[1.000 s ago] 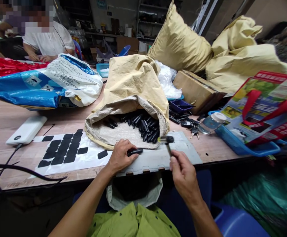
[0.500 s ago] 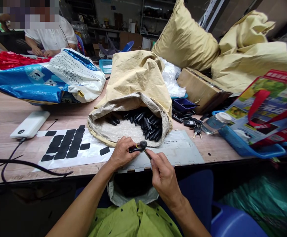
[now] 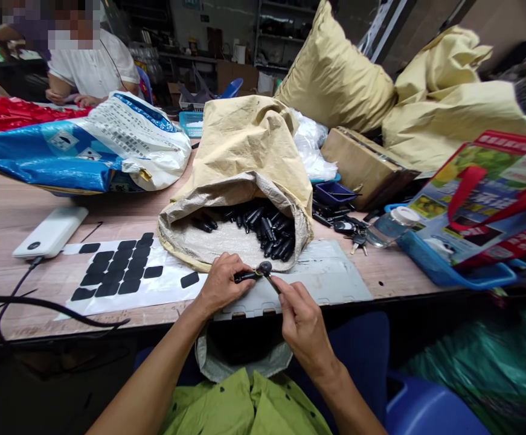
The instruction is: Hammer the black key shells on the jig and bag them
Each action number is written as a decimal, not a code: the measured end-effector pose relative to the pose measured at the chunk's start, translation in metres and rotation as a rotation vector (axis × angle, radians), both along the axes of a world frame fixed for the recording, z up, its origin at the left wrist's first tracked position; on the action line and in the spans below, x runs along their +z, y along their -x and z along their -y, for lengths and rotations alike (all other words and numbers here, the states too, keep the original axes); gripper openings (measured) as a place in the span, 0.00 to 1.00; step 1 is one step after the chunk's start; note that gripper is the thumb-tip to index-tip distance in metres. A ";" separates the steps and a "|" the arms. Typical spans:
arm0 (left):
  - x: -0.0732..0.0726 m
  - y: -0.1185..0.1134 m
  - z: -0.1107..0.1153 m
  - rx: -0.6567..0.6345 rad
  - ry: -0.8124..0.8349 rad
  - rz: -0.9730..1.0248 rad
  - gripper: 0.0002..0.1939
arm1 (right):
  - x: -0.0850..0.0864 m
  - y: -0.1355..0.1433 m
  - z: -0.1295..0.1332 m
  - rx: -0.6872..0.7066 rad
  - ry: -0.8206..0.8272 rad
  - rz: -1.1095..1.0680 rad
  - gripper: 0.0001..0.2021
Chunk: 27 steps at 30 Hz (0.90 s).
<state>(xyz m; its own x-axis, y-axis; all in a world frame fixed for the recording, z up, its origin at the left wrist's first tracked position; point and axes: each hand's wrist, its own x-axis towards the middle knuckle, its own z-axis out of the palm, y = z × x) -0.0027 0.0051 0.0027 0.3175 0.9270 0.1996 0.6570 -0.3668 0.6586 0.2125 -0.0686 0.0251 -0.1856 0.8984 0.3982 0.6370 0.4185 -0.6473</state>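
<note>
My left hand (image 3: pixel 223 282) pinches a slim black plastic piece (image 3: pixel 244 276) over the front of the table. A round dark knob (image 3: pixel 265 266) shows at that piece's right end, with a bit of yellow beside it. My right hand (image 3: pixel 304 326) is closed on a thin rod-like tool (image 3: pixel 274 284), whose tip meets the piece near the knob. Just beyond both hands lies a beige woven sack (image 3: pixel 244 139), its mouth facing me. Inside it are several glossy black pieces (image 3: pixel 269 228). A grey board (image 3: pixel 330 272) lies under the hands.
On the left are a white sheet with black stickers (image 3: pixel 167 296), a white power bank (image 3: pixel 52 231) with a cable, and a blue-white bag (image 3: pixel 145 145). Keys (image 3: pixel 359 241), a bottle (image 3: pixel 392 226) and a blue basket (image 3: pixel 448 266) stand right. A person in white (image 3: pixel 93 66) sits across.
The view has shifted slightly. Both hands stay together at the black piece, with only a small shift of the tool and knob. The person across has moved their hands a little.
</note>
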 end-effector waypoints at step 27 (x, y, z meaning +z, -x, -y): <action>0.003 0.003 -0.002 -0.036 0.017 -0.043 0.21 | -0.015 -0.098 -0.047 -0.084 -0.224 0.283 0.15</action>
<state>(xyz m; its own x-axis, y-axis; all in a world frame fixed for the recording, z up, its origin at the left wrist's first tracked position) -0.0056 0.0070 0.0053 0.3590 0.9179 0.1692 0.6711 -0.3798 0.6367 0.3108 -0.0213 0.0105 -0.2454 0.8118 0.5298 0.8162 0.4679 -0.3389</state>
